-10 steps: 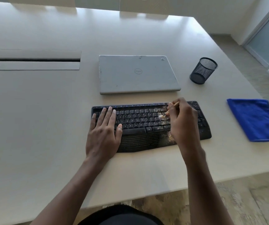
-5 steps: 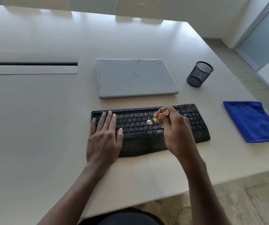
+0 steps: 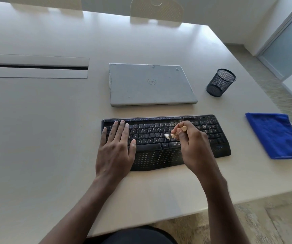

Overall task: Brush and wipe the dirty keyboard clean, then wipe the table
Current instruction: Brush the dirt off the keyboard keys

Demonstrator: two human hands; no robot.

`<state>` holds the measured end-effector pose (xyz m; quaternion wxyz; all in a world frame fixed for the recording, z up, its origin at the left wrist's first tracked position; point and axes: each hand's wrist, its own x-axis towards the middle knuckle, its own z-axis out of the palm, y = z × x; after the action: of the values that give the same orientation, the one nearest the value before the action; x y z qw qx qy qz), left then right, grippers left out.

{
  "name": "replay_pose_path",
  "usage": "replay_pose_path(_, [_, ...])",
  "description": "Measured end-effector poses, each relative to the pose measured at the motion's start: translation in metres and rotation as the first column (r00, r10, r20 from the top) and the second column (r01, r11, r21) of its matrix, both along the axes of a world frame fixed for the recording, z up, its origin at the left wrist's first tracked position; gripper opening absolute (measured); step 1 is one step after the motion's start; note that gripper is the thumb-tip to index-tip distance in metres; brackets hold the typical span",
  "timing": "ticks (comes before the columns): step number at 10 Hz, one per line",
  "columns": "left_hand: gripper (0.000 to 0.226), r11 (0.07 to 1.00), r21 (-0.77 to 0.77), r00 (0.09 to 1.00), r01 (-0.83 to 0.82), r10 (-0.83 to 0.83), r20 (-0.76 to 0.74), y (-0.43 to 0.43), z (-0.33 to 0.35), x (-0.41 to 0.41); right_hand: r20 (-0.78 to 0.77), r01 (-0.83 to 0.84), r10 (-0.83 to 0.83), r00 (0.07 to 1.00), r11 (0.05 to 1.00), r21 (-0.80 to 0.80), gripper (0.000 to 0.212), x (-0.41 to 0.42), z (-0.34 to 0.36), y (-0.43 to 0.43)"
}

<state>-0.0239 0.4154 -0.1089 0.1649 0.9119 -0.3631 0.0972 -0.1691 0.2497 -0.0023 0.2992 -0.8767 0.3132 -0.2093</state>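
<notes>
Your right hand pinches the brush, handle mostly hidden; left hand lies flat, fingers straight, on the keyboard.

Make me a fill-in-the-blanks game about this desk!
The right hand holds a small ____ over the keyboard.
The left hand lies ____ on it, fingers straight.
The cloth has the colour ____.
The laptop is not open but ____.
Missing: brush; flat; blue; closed.
</notes>
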Motion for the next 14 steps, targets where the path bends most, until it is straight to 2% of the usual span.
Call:
replay_pose_path(2, [0.064, 1.0, 0.0, 1.0, -0.006, 0.006, -0.004, 0.0, 0.001, 0.0, 0.083, 0.057, -0.054, 0.995, 0.998, -0.023, 0.015, -0.002, 0.004, -0.005])
replay_pose_path(4, [0.064, 1.0, -0.002, 1.0, -0.004, 0.004, -0.008, 0.0, 0.0, 0.0, -0.006, 0.051, -0.051, 0.999, 0.999, 0.0, 0.016, -0.006, 0.0, -0.004])
replay_pose_path(5, [0.064, 1.0, 0.004, 1.0, -0.006, 0.006, -0.009, 0.0, 0.0, 0.0, 0.057, 0.066, -0.065, 0.996, 0.998, -0.024, 0.016, -0.005, 0.002, -0.006])
replay_pose_path(7, [0.064, 1.0, -0.005, 1.0, -0.006, 0.006, -0.01, 0.0, 0.001, -0.001, -0.016, 0.07, -0.071, 0.997, 0.997, -0.027, 0.015, -0.01, 0.002, -0.006])
replay_pose_path(8, [0.064, 1.0, -0.001, 1.0, -0.007, 0.007, -0.01, 0.0, 0.001, -0.001, 0.054, 0.1, -0.098, 0.994, 0.994, -0.038, 0.015, -0.01, 0.005, -0.009])
replay_pose_path(10, [0.065, 1.0, 0.0, 1.0, -0.008, 0.008, -0.009, 0.0, 0.001, -0.001, -0.031, 0.064, -0.065, 0.997, 0.998, -0.015, 0.016, -0.01, 0.003, -0.01])
replay_pose_path(12, [0.065, 1.0, -0.001, 1.0, -0.011, 0.011, -0.005, -0.001, 0.0, 0.0, 0.033, 0.115, -0.113, 0.993, 0.991, -0.064, 0.015, -0.012, 0.008, -0.013])
replay_pose_path(13, [0.064, 1.0, -0.004, 1.0, -0.01, 0.01, -0.003, -0.001, 0.001, 0.0, -0.032, 0.083, -0.084, 0.996, 0.996, -0.03, 0.017, -0.014, 0.007, -0.01])
replay_pose_path(14, [0.064, 1.0, -0.003, 1.0, -0.01, 0.01, -0.002, -0.001, 0.001, 0.0, -0.021, 0.085, -0.085, 0.996, 0.996, -0.015, 0.017, -0.018, 0.01, -0.008])
